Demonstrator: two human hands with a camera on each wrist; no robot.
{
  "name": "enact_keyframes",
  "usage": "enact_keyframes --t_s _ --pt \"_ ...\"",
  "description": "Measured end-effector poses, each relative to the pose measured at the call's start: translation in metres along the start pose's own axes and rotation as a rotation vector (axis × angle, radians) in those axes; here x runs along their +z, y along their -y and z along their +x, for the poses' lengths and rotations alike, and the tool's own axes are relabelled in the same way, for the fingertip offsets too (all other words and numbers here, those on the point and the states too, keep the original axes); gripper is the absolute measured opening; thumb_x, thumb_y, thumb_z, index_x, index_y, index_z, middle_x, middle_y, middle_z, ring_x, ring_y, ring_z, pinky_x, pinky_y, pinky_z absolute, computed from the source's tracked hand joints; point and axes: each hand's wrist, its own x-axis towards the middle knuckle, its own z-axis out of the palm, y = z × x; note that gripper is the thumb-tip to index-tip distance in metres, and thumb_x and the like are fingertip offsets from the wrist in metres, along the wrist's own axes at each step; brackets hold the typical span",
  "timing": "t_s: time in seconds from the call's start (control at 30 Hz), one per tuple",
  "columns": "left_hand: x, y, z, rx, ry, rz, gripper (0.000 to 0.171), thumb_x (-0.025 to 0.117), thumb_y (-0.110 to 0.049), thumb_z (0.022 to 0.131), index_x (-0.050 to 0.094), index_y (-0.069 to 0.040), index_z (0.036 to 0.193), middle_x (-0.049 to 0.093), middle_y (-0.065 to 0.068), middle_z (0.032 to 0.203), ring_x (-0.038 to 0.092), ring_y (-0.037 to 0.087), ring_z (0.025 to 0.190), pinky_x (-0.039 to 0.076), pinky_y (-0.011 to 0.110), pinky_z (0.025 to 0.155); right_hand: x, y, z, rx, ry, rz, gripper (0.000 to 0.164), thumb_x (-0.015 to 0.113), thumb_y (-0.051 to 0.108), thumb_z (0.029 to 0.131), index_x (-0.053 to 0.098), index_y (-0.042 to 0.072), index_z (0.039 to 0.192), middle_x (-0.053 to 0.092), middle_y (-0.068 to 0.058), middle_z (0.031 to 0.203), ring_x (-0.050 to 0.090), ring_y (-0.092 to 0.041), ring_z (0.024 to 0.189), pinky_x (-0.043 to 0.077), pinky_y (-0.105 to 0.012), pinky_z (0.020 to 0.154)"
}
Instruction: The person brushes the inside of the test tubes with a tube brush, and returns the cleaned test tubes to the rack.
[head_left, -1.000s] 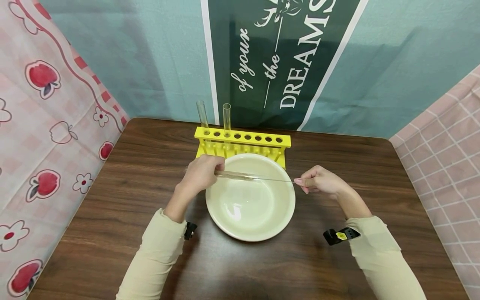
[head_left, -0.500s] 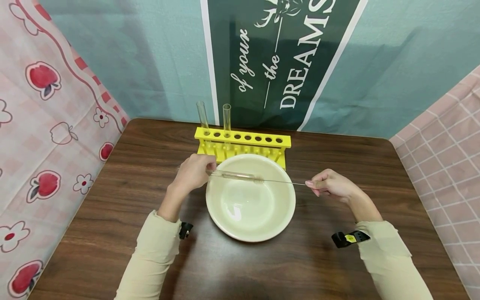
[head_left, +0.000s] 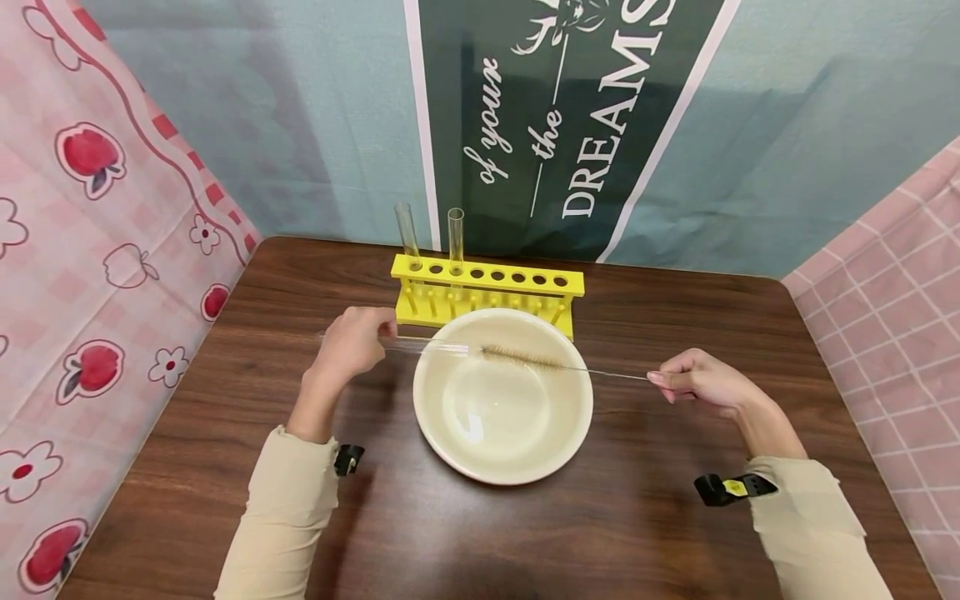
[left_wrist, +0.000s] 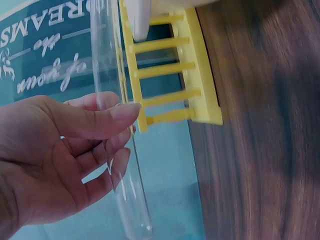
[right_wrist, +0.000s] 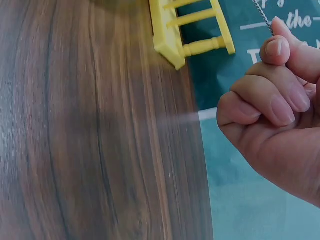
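My left hand (head_left: 352,340) grips a clear glass test tube (left_wrist: 131,200) between thumb and fingers. The tube lies nearly level, its mouth end over the cream basin (head_left: 498,475). To the right, my right hand (head_left: 697,379) pinches the thin twisted wire handle (right_wrist: 262,12) of a test tube brush (head_left: 521,358). The tan bristles hang above the basin, just outside the tube's mouth and apart from it. In the right wrist view only the wire shows, held between thumb and forefinger with the other fingers curled.
Behind the basin stands a yellow test tube rack (head_left: 487,273) with two glass tubes (head_left: 456,237) in its left part. A printed teal cloth (head_left: 300,125) hangs behind the brown wooden table (head_left: 585,533). Patterned pink cloths are at both sides.
The brush has come out of the test tube. My right hand has moved right with the brush, and my left hand has moved left with the tube.
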Motion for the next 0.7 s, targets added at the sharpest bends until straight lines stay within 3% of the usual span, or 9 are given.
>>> enact_keyframes --t_s 0.2,0.47,0.7 --pt "0.0001 0.0024 0.0 -0.001 0.01 -0.017 0.028 0.055 0.018 0.065 0.061 -0.006 0.079 0.058 0.008 0.077 0.047 0.024 0.067 0.039 0.032 0.054 -0.0048 -0.0042 -0.0081 -0.034 0.01 -0.01 0.035 0.042 -0.001 0.093 0.048 0.001 0.059 0.023 -0.013 0.052 0.015 -0.027 0.042 0.016 -0.042 0.04" --pt "0.0055 -0.0041 0.0026 0.008 0.04 0.021 0.03 0.053 0.018 0.066 0.062 -0.007 0.08 0.058 0.006 0.078 0.049 0.023 0.069 0.04 0.033 0.056 0.0004 -0.0016 -0.005 -0.054 0.001 -0.026 0.034 0.044 -0.002 0.092 0.05 0.002 0.058 0.024 -0.013 0.053 0.017 -0.025 0.043 0.019 -0.036 0.038" --pt "0.0081 -0.0056 0.0033 0.011 0.077 -0.002 0.029 0.054 0.018 0.066 0.062 -0.006 0.081 0.059 0.008 0.08 0.048 0.023 0.07 0.04 0.033 0.058 0.0026 -0.0023 -0.0019 -0.064 0.017 -0.041 0.034 0.045 -0.002 0.092 0.05 0.002 0.058 0.026 -0.014 0.053 0.018 -0.025 0.042 0.02 -0.034 0.037"
